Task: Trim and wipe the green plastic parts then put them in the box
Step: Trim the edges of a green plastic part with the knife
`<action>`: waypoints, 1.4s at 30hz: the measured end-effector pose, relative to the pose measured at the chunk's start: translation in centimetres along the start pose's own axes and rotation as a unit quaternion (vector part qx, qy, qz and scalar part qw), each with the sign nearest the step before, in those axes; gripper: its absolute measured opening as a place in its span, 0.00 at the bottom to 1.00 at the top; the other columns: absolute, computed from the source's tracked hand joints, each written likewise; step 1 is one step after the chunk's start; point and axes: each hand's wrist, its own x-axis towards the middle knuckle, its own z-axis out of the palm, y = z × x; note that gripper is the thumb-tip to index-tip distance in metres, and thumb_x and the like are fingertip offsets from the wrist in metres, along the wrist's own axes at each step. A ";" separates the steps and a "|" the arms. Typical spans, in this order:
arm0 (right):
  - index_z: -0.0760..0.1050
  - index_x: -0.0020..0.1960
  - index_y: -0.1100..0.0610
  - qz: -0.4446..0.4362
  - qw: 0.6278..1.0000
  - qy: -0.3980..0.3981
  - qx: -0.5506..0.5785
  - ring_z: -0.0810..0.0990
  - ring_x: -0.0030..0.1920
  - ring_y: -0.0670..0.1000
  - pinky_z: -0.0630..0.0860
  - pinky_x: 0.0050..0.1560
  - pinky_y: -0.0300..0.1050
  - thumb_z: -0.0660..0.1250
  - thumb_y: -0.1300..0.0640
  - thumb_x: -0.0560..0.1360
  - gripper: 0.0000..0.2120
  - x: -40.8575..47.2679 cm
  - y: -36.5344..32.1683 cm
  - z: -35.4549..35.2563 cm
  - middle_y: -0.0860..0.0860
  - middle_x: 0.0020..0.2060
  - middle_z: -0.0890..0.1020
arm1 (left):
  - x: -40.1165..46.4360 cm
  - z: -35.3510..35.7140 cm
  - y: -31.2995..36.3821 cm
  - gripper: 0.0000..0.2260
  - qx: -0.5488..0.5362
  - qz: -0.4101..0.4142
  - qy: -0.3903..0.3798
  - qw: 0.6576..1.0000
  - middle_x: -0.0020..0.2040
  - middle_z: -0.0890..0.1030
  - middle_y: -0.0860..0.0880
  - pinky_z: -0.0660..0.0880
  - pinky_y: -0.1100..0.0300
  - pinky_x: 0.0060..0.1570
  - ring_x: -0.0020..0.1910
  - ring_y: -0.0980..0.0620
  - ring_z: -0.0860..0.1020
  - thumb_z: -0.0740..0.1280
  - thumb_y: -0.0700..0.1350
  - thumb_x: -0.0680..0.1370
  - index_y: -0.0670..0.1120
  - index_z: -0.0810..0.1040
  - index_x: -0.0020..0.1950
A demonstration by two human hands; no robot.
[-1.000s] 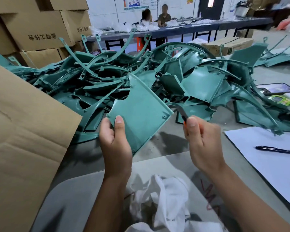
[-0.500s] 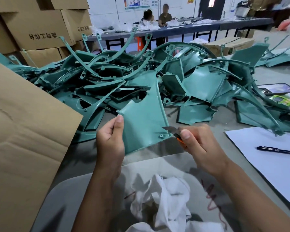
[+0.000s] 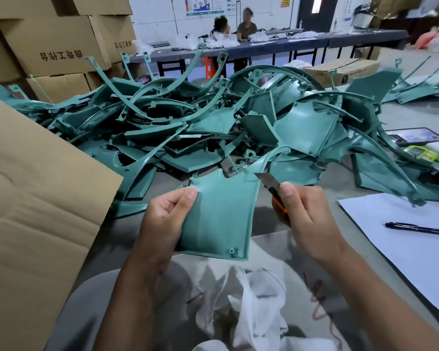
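Observation:
My left hand (image 3: 166, 214) grips the left edge of a flat green plastic panel (image 3: 221, 216), held upright over the table. In my right hand (image 3: 304, 214) is a utility knife (image 3: 270, 184) with an orange handle; its blade tip touches the panel's upper right corner. A large heap of green plastic parts (image 3: 200, 127) covers the table behind. A white cloth (image 3: 251, 307) lies crumpled in front of me, below the panel. The cardboard box flap (image 3: 36, 211) rises at my left.
White paper (image 3: 403, 236) with a black pen (image 3: 418, 229) lies at the right. A phone (image 3: 416, 136) and a small green item (image 3: 420, 153) sit beyond it. Stacked cartons (image 3: 53, 44) stand at the back left. Two people sit at a far table (image 3: 314, 44).
The panel has been turned in my left hand, so a different corner faces up. The knife has shifted from the lower edge to the upper right corner.

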 end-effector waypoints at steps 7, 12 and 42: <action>0.61 0.29 0.63 0.048 0.998 -0.009 -0.034 0.61 0.27 0.60 0.58 0.31 0.58 0.51 0.36 0.84 0.36 0.4 0.3 -0.3 0.61 0.24 0.64 | -0.5 -0.7 1.0 0.11 -0.027 -0.004 -0.023 0.999 0.49 0.88 0.44 0.81 0.63 0.41 0.46 0.51 0.87 0.68 0.51 0.76 0.51 0.88 0.52; 0.59 0.28 0.58 0.073 0.997 0.030 -0.016 0.59 0.25 0.47 0.56 0.30 0.42 0.51 0.37 0.85 0.33 0.7 0.9 -1.1 0.49 0.22 0.62 | -0.7 -0.6 0.9 0.11 -0.028 -0.031 -0.066 0.997 0.50 0.87 0.41 0.82 0.60 0.42 0.46 0.48 0.86 0.67 0.49 0.79 0.47 0.87 0.54; 0.71 0.45 0.55 -0.007 0.987 0.086 -0.136 0.73 0.32 0.54 0.70 0.35 0.57 0.54 0.45 0.87 0.18 0.8 1.4 -1.2 0.52 0.31 0.76 | -1.0 -0.1 1.6 0.15 0.059 0.058 0.063 0.995 0.41 0.88 0.54 0.76 0.72 0.34 0.37 0.62 0.84 0.66 0.38 0.82 0.52 0.88 0.42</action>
